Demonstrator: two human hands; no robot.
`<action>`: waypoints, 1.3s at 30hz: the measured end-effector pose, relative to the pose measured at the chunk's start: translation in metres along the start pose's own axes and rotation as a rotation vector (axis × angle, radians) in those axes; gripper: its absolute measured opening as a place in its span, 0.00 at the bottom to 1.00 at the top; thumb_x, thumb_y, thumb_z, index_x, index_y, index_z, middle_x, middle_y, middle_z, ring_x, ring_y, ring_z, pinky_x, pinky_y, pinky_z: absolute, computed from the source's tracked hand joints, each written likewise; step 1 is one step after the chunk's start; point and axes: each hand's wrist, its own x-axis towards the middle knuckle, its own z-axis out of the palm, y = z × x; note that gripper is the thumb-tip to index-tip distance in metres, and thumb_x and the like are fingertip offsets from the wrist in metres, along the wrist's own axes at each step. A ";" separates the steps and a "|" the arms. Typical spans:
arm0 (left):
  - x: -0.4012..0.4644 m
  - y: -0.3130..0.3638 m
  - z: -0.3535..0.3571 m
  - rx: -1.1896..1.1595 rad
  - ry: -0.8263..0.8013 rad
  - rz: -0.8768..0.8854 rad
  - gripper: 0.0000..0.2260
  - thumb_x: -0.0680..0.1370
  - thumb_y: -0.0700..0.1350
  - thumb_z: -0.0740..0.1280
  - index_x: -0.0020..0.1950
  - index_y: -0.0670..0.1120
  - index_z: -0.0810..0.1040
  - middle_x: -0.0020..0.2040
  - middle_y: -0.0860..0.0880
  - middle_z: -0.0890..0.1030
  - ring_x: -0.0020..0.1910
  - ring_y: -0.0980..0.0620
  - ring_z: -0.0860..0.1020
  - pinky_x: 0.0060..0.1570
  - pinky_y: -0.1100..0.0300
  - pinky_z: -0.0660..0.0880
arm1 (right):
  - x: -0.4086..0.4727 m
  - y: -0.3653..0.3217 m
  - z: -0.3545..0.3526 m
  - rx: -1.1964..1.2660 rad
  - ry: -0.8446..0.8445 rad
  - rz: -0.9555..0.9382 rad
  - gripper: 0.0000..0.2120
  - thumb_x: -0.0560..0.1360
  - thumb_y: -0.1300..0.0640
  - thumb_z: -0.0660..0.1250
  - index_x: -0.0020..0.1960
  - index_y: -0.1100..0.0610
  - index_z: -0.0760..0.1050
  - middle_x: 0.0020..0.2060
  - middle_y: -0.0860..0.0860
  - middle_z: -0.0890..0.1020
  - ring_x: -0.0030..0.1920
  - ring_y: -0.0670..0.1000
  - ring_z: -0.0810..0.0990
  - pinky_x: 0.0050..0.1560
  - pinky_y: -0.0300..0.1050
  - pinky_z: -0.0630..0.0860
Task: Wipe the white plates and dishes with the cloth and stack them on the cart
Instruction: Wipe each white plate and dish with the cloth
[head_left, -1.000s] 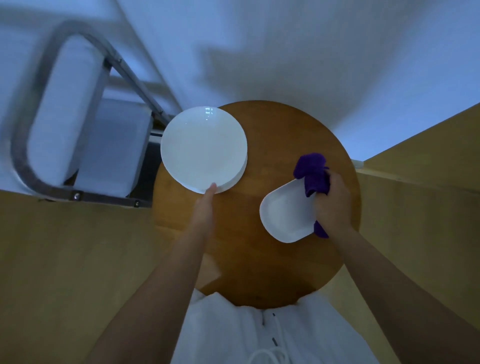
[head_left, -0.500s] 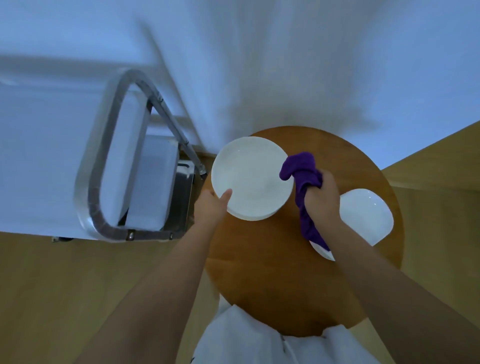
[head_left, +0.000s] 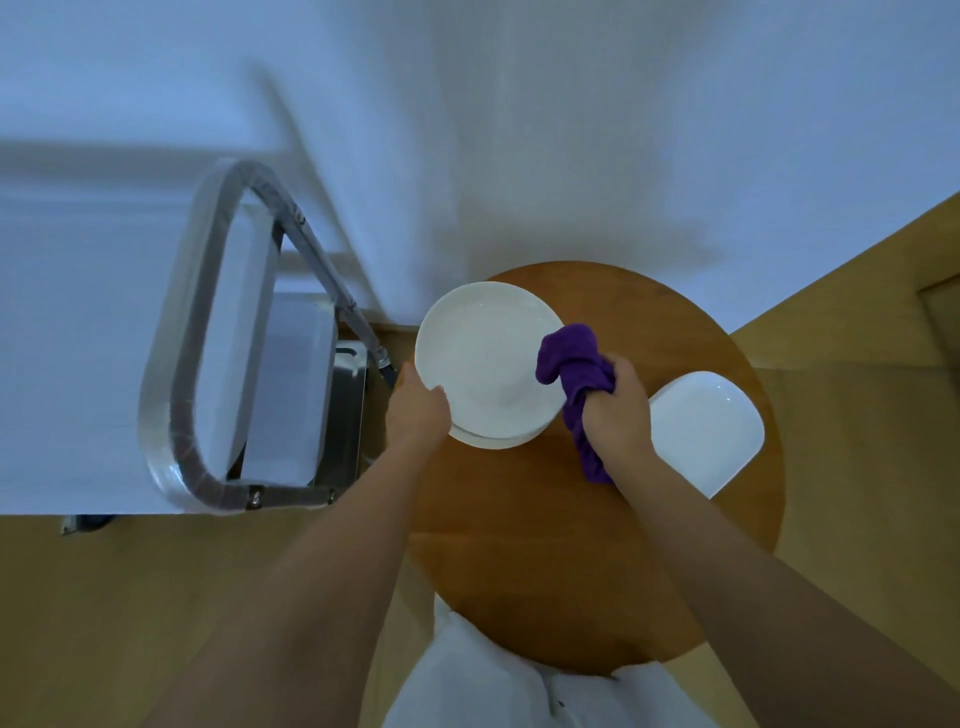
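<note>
The left hand (head_left: 418, 410) grips the top plate (head_left: 485, 366). The right hand (head_left: 618, 410) holds the cloth (head_left: 574, 364) bunched against it. Wiping starts; next, rub across.

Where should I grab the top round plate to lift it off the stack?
Take the top round plate by its near-left rim, where the left hand already pinches it. That edge overhangs the plates below, while the right hand with the cloth blocks the right side.
</note>
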 end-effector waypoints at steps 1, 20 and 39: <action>0.000 0.002 0.000 -0.025 0.011 -0.001 0.17 0.81 0.41 0.58 0.70 0.45 0.67 0.62 0.43 0.77 0.55 0.45 0.77 0.44 0.59 0.71 | 0.000 -0.001 -0.001 0.003 -0.008 0.000 0.17 0.79 0.56 0.61 0.67 0.55 0.67 0.51 0.52 0.77 0.49 0.53 0.78 0.42 0.42 0.72; -0.060 0.031 -0.017 -0.590 0.109 -0.187 0.18 0.84 0.49 0.54 0.71 0.45 0.66 0.63 0.43 0.75 0.61 0.43 0.74 0.61 0.45 0.73 | -0.013 -0.038 -0.054 0.331 -0.044 0.022 0.15 0.75 0.60 0.66 0.61 0.53 0.70 0.46 0.48 0.78 0.41 0.46 0.78 0.32 0.34 0.71; -0.153 0.081 -0.021 -0.869 -0.014 -0.047 0.21 0.81 0.61 0.54 0.61 0.48 0.75 0.42 0.48 0.81 0.34 0.54 0.81 0.24 0.65 0.74 | -0.036 -0.020 -0.053 -0.831 0.022 -0.581 0.32 0.79 0.39 0.48 0.77 0.48 0.41 0.77 0.57 0.45 0.75 0.60 0.41 0.72 0.56 0.38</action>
